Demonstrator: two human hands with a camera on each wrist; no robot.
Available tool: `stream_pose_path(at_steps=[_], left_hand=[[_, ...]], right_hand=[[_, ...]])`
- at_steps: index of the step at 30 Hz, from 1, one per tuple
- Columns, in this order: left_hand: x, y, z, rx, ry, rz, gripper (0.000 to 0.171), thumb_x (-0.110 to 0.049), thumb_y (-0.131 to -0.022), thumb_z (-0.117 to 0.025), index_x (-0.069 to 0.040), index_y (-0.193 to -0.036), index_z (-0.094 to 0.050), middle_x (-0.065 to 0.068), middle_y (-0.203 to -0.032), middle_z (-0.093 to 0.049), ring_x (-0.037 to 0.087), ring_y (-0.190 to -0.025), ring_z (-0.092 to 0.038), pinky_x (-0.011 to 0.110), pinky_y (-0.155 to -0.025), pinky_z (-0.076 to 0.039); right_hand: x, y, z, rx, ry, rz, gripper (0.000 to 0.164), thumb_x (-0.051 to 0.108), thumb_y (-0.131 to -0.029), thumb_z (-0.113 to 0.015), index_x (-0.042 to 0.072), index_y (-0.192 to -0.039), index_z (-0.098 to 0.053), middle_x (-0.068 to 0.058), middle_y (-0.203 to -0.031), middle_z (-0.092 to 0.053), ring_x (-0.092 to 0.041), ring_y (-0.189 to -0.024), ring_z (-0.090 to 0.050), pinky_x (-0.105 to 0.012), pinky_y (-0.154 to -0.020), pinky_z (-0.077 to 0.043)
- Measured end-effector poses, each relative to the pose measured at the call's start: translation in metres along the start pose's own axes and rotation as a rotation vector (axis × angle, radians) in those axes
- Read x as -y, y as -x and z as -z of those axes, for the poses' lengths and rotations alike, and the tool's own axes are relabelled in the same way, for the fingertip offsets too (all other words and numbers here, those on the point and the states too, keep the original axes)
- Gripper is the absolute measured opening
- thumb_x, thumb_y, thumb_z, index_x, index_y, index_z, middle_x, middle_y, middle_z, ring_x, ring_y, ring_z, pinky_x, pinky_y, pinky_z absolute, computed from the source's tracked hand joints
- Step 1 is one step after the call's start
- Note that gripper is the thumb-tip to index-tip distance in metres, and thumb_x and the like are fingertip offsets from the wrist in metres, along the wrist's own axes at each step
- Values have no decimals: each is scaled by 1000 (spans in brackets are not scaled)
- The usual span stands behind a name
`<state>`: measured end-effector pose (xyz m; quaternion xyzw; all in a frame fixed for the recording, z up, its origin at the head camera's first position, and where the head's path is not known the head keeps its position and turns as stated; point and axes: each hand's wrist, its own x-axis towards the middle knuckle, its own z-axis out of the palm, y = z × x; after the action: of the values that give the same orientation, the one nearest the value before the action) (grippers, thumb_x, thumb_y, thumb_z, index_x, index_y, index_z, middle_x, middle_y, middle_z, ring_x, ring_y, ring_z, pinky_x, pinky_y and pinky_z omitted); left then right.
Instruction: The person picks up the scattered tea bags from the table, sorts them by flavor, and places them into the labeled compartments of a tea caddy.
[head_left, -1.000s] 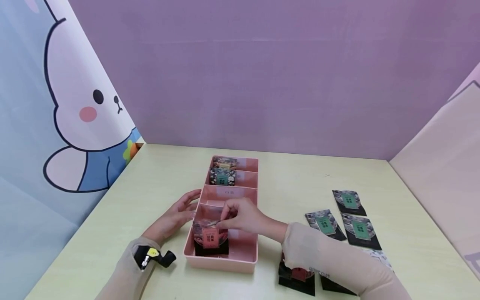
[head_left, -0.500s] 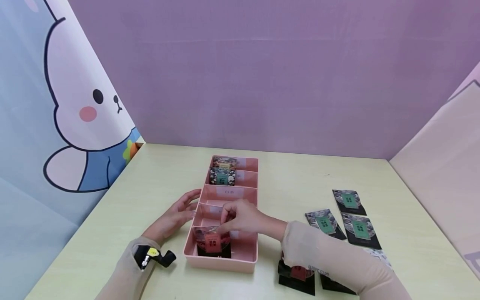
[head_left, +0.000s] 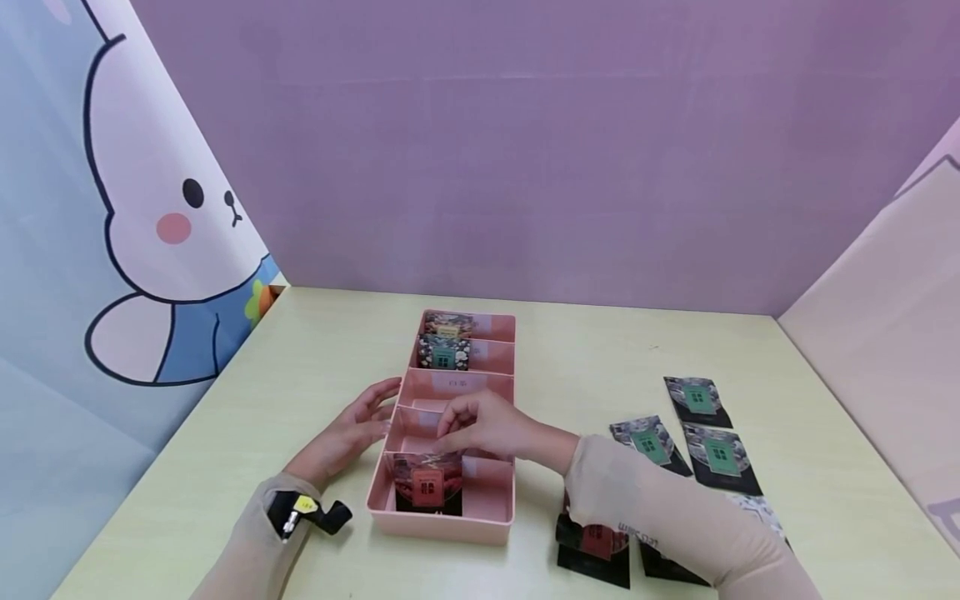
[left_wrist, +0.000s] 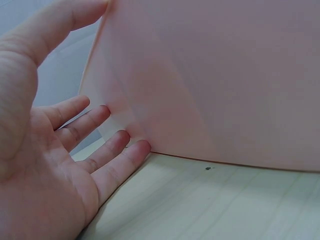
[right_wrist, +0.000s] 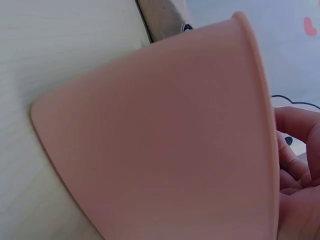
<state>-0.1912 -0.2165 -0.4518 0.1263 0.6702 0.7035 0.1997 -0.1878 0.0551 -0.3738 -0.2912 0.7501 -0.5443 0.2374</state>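
Note:
A pink divided box [head_left: 442,527] stands lengthwise on the table. In its nearest compartment a dark tea packet [head_left: 428,485] with a red label leans upright against the divider. My right hand [head_left: 486,429] hovers over the box just behind that packet, its fingers loosely bent and its thumb near the packet's top edge; nothing shows between them. In the right wrist view the box's side wall [right_wrist: 165,135] hides part of this hand. My left hand [head_left: 348,433] rests at the box's left side, and the left wrist view shows its fingers [left_wrist: 120,165] extended against the wall.
Two far compartments hold a flowered packet with a green label [head_left: 444,353] and a packet with a yellow label [head_left: 448,323]. Several green-labelled packets [head_left: 722,458] lie at the right. Nearer, a red-labelled packet [head_left: 596,546] lies partly under my right sleeve [head_left: 660,508].
The red-labelled packet has shifted slightly right and come to stand against the divider in the nearest compartment. My right fingers have let go of it. The left hand has stayed put.

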Motion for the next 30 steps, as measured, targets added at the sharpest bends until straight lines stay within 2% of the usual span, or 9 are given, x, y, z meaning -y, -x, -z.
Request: stream_pose_path(at_steps=[9,17,24,30], left_hand=[[-3,1,1,-7,-18,2,77,-12,-96,-61,-12,-159,-16,14,-164,-15,40,-147,-19,64,-116,-12],[-2,1,2,-17,-24,5,77,-14,-96,-62,-15,-159,-18,12,-164,-17,39,-147,-21,64,-116,-13],[0,-2,-1,4,0,-10,78,-9,-95,-61,-11,-159,-16,14,-164,-16,39,-148,-19,62,-116,-14],[-1,0,-3,-10,-2,-10,78,-9,-95,-61,-11,-159,-16,15,-164,-16,40,-147,-19,62,-116,-15]], right_hand=[[8,9,18,2,-109,-8,18,2,-85,-74,-9,-99,-70,-2,-83,-73,-11,-73,-65,-26,-70,-56],[11,28,43,-55,-110,54,21,3,-89,-69,-13,-102,-66,1,-87,-73,-12,-80,-65,-27,-75,-55],[13,58,71,-79,-141,7,23,4,-90,-68,-14,-104,-63,-8,-89,-71,-20,-82,-70,-38,-81,-59],[2,81,88,-102,-100,-60,15,3,-91,-67,-8,-102,-65,-10,-90,-70,-23,-82,-71,-35,-79,-60]])
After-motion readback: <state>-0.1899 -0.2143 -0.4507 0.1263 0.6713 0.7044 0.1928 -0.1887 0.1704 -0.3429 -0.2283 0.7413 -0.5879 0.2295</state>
